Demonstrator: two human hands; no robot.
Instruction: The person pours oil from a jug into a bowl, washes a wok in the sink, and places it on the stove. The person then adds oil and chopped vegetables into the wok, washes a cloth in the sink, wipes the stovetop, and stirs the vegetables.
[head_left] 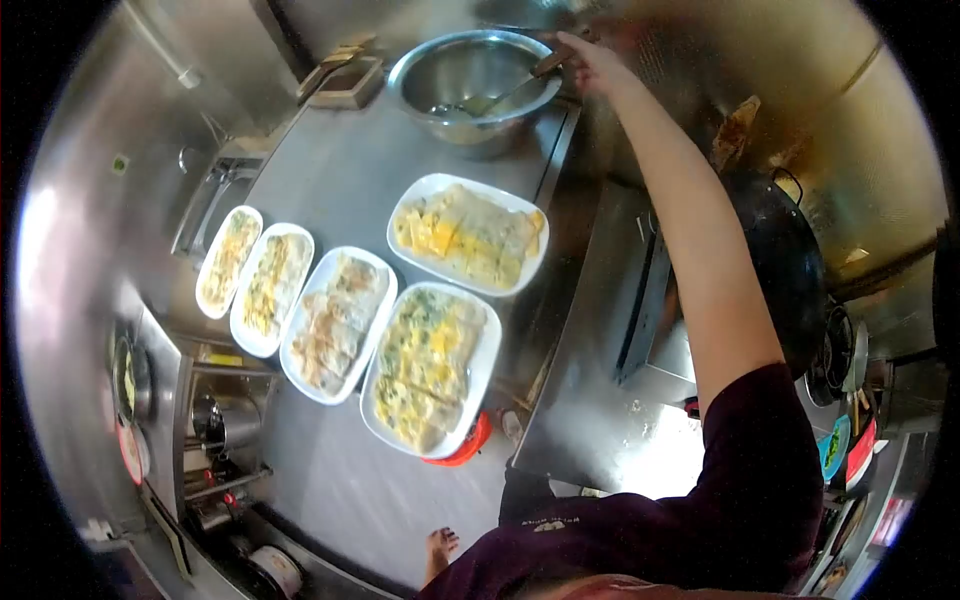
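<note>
My right hand is stretched out to the far end of the counter, its fingers at the wooden handle of a ladle. The ladle leans over the rim of a large steel bowl, and its head sits low among pale liquid there. Down near my body, my left hand hangs with fingers loosely apart and nothing in them. Between the hands, several white plates carry pale sliced rolls with yellow and green bits; the closest plate overhangs the counter edge. Another plate lies crosswise nearer the bowl.
A square container with brushes across it stands left of the bowl. At left is a small sink. A dark wok sits right of my arm. Something red shows beneath the closest plate. Shelves with pots stand lower left.
</note>
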